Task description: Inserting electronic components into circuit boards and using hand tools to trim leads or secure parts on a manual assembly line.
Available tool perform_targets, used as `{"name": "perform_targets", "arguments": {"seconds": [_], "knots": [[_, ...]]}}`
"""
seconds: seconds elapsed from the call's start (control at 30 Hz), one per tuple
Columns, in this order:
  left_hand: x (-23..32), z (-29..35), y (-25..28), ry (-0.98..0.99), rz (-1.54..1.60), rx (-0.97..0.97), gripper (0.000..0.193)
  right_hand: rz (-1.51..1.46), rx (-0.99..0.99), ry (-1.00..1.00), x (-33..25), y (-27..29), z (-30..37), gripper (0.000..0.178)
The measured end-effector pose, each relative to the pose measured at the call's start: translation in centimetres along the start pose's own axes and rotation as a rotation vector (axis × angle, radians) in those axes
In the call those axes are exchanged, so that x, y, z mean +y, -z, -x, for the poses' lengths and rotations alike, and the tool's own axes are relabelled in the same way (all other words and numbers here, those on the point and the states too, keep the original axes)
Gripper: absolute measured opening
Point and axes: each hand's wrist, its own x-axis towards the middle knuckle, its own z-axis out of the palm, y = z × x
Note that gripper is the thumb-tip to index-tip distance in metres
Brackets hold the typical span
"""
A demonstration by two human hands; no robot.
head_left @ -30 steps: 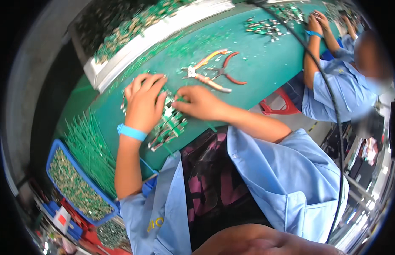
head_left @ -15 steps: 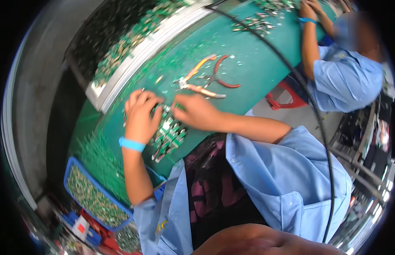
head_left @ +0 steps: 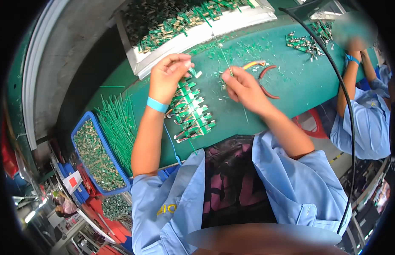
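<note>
On the green mat, a row of small green circuit boards with white connectors and short wires runs toward me. My left hand, with a blue wristband, pinches the small board at the row's far end. Apart from it, to the right, my right hand has thumb and fingers closed on a long thin green strip, which sticks out beyond and below the fist. Beside that hand lie pliers with orange handles, partly hidden, and pliers with red handles.
A heap of thin green strips lies left of my forearm, beside a blue basket of small parts. Behind the mat stands a white-edged tray of green scraps. A black cable hangs at right, near a co-worker's arm.
My right hand has moved away from the left one and now shows a thin green strip in it. The row of boards is more exposed. The whole view has shifted.
</note>
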Motion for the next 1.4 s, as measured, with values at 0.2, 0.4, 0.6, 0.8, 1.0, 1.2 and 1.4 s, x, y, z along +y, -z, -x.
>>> {"name": "perform_targets", "arguments": {"seconds": [0.2,0.4,0.6,0.8,1.0,1.2,1.4], "knots": [[1.4,-8.8,4.4,-0.223,0.237,0.531,0.046,0.45,-0.019,0.372,-8.0,-3.1,-13.8,0.027],[0.1,-7.7,0.5,-0.217,0.312,0.339,0.047,1.051,0.174,0.529,-5.1,1.1,-23.0,0.041],[1.0,-2.3,17.0,-0.068,-0.459,0.806,0.035,0.85,-0.015,0.359,-6.3,-1.7,-13.9,0.034],[-3.7,0.6,32.1,0.686,-1.172,0.852,0.044,0.716,-0.042,0.18,-4.8,-0.8,-5.1,0.032],[-6.7,-2.0,38.4,0.869,-1.162,0.694,0.05,0.586,-0.07,0.105,-2.5,-0.7,-2.4,0.028],[-6.6,-1.4,36.3,0.773,-0.999,0.756,0.054,0.438,-0.013,0.031,-1.7,1.0,-0.5,0.029],[-8.3,-0.8,36.6,0.779,-1.102,0.692,0.055,0.467,-0.059,0.029,-0.1,1.3,0.2,0.029]]}}
